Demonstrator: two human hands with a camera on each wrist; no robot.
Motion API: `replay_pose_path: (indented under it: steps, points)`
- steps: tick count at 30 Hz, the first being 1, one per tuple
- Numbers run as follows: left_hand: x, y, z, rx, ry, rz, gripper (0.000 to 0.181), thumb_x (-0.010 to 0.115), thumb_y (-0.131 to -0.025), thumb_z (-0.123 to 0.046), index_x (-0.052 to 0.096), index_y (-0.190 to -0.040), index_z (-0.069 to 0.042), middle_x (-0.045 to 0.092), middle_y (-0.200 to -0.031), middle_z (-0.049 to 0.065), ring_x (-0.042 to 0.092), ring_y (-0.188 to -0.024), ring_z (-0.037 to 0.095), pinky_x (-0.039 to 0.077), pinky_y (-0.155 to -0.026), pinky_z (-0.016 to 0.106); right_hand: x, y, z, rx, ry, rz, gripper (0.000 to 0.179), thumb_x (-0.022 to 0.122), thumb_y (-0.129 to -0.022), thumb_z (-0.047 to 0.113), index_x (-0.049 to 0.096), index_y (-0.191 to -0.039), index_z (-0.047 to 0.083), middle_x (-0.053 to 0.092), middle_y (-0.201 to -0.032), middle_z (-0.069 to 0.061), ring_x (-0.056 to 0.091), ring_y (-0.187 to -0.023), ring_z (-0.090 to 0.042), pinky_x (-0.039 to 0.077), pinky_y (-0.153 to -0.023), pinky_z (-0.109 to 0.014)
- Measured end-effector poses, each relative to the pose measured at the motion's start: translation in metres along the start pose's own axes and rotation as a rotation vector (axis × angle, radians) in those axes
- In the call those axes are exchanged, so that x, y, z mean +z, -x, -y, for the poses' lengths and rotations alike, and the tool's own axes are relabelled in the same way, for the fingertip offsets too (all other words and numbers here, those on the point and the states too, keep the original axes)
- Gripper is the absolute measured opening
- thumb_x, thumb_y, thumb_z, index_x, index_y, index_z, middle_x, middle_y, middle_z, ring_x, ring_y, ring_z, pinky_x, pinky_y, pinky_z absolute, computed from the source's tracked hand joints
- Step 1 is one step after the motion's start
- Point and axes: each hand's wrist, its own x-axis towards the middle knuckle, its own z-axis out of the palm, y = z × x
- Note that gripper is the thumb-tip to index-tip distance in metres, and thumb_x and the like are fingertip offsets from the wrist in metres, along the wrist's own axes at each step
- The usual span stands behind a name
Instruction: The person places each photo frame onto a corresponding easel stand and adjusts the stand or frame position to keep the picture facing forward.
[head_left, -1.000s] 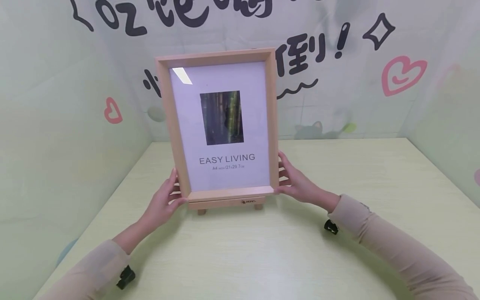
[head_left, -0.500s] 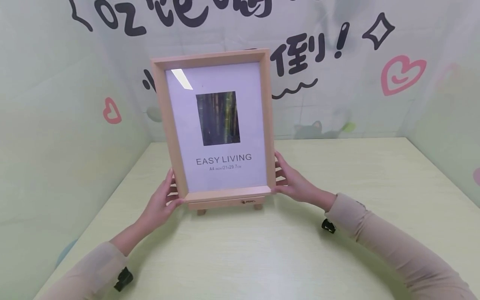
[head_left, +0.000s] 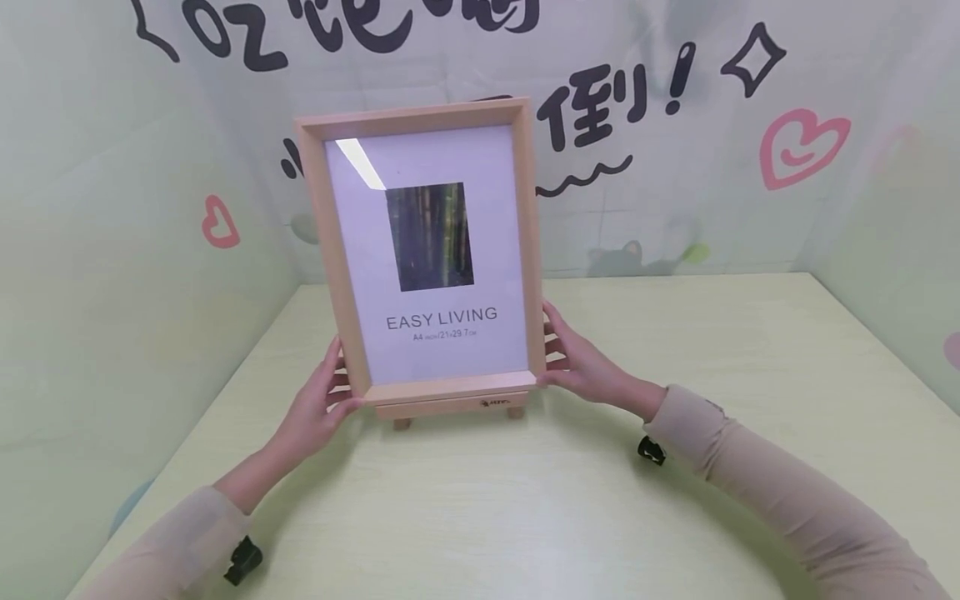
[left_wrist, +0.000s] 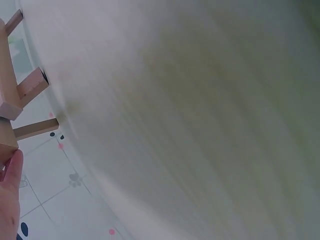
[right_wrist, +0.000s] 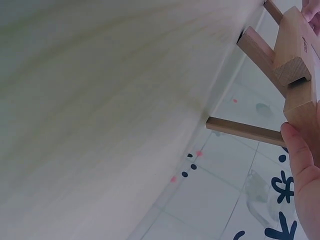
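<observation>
The left sleeve (head_left: pixel 153 554) is beige, ending in a smooth, paler cuff (head_left: pixel 210 510). The right sleeve (head_left: pixel 795 500) matches it, with creases along the fabric and a broad right cuff (head_left: pixel 684 421). A small, angular black device (head_left: pixel 243 560) shows beside the left one; a similar black unit (head_left: pixel 651 451) sits by the right. The fingers (head_left: pixel 341 408) are bare.

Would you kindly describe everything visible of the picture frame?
The picture frame is a deep, tall rectangle with pale, wood-look borders, tilted slightly left in the head view. Its glossy front shows a reflection at upper left, over a white sheet printed with a dark bamboo-like picture and "EASY LIVING". Its bottom meets a wooden stand; the left hand and right hand grip its lower sides.
</observation>
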Motion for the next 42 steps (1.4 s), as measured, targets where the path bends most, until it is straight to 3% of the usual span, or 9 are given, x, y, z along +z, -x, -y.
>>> replay_pose_path:
  steps: [10,20,27,32,42]
  points:
    - [-0.004,0.001,0.003,-0.006,-0.060,0.051,0.089,0.052,-0.079,0.020,0.000,-0.147,-0.006,0.039,-0.128,0.031,0.055,-0.097,0.038,0.044,-0.080,0.004,0.000,-0.002,-0.002,0.022,0.004,0.006,0.102,0.065,-0.077,-0.009,-0.005,-0.147,0.012,0.042,-0.127,-0.024,0.056,-0.102,-0.034,0.053,-0.083,-0.030]
    - [-0.006,0.001,-0.001,-0.020,-0.019,0.065,0.088,0.056,-0.079,0.017,0.002,-0.147,-0.003,0.041,-0.124,0.031,0.057,-0.096,0.040,0.050,-0.078,0.013,0.000,-0.002,-0.002,0.043,0.015,0.004,0.102,0.065,-0.077,-0.009,-0.006,-0.147,0.012,0.041,-0.128,-0.023,0.056,-0.102,-0.034,0.054,-0.082,-0.030]
    - [-0.004,0.002,-0.003,-0.112,0.007,0.060,0.084,0.060,-0.081,0.010,0.009,-0.147,-0.005,0.044,-0.123,0.025,0.057,-0.099,0.037,0.054,-0.080,0.026,0.001,-0.003,0.001,0.073,0.005,0.008,0.101,0.063,-0.078,-0.011,-0.006,-0.147,0.012,0.041,-0.127,-0.023,0.055,-0.103,-0.034,0.054,-0.082,-0.034]
    - [0.000,0.004,-0.003,-0.153,-0.009,0.060,0.079,0.059,-0.081,0.010,0.014,-0.145,0.000,0.042,-0.124,0.025,0.056,-0.101,0.038,0.054,-0.081,0.032,0.002,-0.003,0.003,0.089,0.016,0.005,0.100,0.062,-0.078,-0.012,-0.007,-0.147,0.012,0.042,-0.125,-0.023,0.055,-0.102,-0.034,0.054,-0.083,-0.034]
    - [0.000,0.005,-0.009,-0.218,0.001,0.075,0.077,0.061,-0.082,0.007,0.016,-0.144,0.001,0.044,-0.124,0.024,0.056,-0.103,0.037,0.053,-0.082,0.033,0.006,-0.001,0.006,0.114,0.016,-0.029,0.101,0.061,-0.077,-0.015,-0.007,-0.147,0.013,0.042,-0.125,-0.024,0.055,-0.102,-0.034,0.054,-0.082,-0.034]
